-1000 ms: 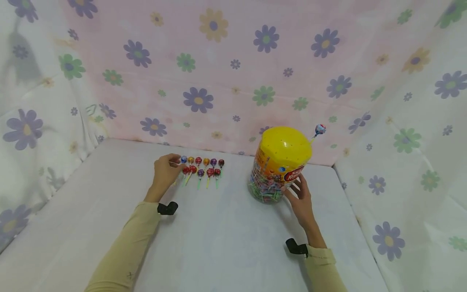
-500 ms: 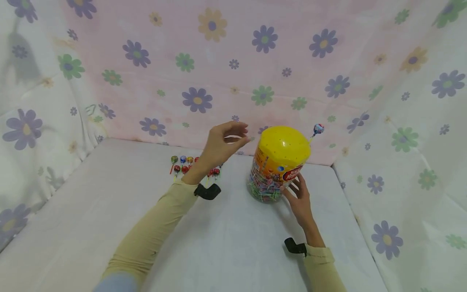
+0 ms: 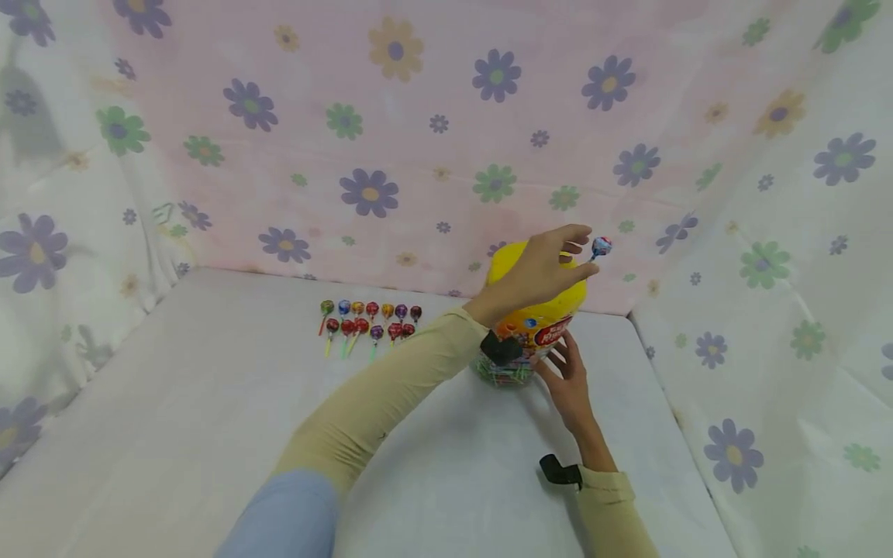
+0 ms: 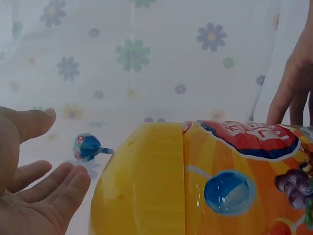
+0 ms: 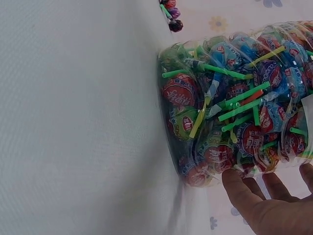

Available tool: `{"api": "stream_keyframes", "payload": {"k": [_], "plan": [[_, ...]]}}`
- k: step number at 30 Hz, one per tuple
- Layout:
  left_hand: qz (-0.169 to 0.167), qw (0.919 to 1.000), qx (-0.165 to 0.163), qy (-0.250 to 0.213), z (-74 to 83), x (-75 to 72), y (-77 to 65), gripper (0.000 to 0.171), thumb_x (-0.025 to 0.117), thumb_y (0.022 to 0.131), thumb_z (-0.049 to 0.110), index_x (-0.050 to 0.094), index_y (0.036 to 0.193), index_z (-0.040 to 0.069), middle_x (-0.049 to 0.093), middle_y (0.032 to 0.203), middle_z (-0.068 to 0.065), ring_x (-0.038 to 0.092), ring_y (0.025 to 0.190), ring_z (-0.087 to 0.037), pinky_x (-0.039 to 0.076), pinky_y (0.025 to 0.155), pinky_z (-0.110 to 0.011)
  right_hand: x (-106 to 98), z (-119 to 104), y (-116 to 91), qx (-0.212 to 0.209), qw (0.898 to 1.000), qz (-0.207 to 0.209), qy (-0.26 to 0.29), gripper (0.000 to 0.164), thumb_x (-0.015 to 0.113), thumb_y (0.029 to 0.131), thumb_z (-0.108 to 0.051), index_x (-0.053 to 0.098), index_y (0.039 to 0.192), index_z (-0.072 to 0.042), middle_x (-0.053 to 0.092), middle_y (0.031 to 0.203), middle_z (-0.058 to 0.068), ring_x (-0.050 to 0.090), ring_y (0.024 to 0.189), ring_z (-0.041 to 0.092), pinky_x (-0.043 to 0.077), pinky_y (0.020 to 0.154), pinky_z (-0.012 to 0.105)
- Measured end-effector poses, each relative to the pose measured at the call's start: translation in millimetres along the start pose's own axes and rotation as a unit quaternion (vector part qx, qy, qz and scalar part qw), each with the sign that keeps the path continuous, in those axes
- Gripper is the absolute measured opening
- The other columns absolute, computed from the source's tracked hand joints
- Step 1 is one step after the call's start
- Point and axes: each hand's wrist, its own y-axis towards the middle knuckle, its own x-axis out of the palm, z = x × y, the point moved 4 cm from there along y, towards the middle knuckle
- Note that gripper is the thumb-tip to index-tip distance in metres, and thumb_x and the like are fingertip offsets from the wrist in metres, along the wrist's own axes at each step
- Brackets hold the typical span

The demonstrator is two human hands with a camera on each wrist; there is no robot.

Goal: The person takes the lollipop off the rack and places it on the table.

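Note:
A blue-wrapped lollipop (image 3: 601,246) sticks out sideways from the yellow lid (image 3: 507,260) of a large candy jar (image 3: 544,329). My left hand (image 3: 540,271) reaches across above the lid. In the left wrist view, its thumb and fingers stand apart with the lollipop head (image 4: 87,147) just beyond the fingertips. The lid is partly covered by this hand in the head view. My right hand (image 3: 572,384) rests its fingertips on the lower right side of the jar. Through the jar's clear wall (image 5: 234,98), packed lollipops with green and yellow sticks show in the right wrist view.
Two rows of lollipops (image 3: 358,308) lie on the white table (image 3: 209,403), left of the jar; my left sleeve (image 3: 391,395) passes close in front of them. A flowered cloth backdrop (image 3: 405,139) rises behind the table and at both sides.
My left hand has left the lollipop rows and swung right, over the jar to the lollipop at its lid. My right hand stays against the jar.

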Motion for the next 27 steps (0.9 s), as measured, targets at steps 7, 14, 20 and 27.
{"api": "stream_keyframes", "payload": {"k": [7,14,20,27], "plan": [[-0.016,0.9985,-0.030,0.043,-3.9,13.8,17.3,0.054,0.062,0.103,0.015,0.043,0.151,0.000,0.059,0.141,-0.016,0.061,0.126,-0.023,0.048,0.103,-0.017,0,-1,-1,-0.005,1.000,-0.005,0.002,0.083,0.070,0.098,-0.027,0.019,0.163,-0.031,0.031,0.163,0.011,0.035,0.147,0.039,0.032,0.119,0.060],[-0.024,0.9983,-0.031,0.044,-0.9,16.9,28.2,0.049,0.061,0.102,0.010,0.047,0.147,-0.002,0.066,0.129,-0.016,0.064,0.116,-0.023,0.051,0.097,-0.017,0,0,1,-0.008,1.000,-0.012,0.003,0.084,0.069,0.099,-0.026,0.017,0.163,-0.033,0.028,0.165,0.011,0.034,0.148,0.038,0.033,0.119,0.059],[0.000,0.9997,-0.022,0.011,-3.4,20.4,37.3,0.032,0.061,0.102,0.006,0.059,0.133,-0.002,0.069,0.112,-0.013,0.064,0.094,-0.017,0.049,0.080,-0.009,1,-17,-5,-0.002,1.000,-0.023,0.004,0.085,0.068,0.099,-0.018,0.014,0.165,-0.023,0.026,0.165,0.018,0.033,0.148,0.043,0.032,0.119,0.059],[0.037,0.9966,0.025,-0.069,14.4,4.1,38.3,0.036,0.061,0.103,0.014,0.058,0.137,0.005,0.068,0.117,-0.010,0.069,0.100,-0.015,0.054,0.082,-0.013,-1,-4,-2,-0.016,1.000,-0.014,0.001,0.083,0.068,0.099,-0.021,0.017,0.164,-0.029,0.027,0.165,0.012,0.035,0.147,0.039,0.032,0.120,0.057]]}}
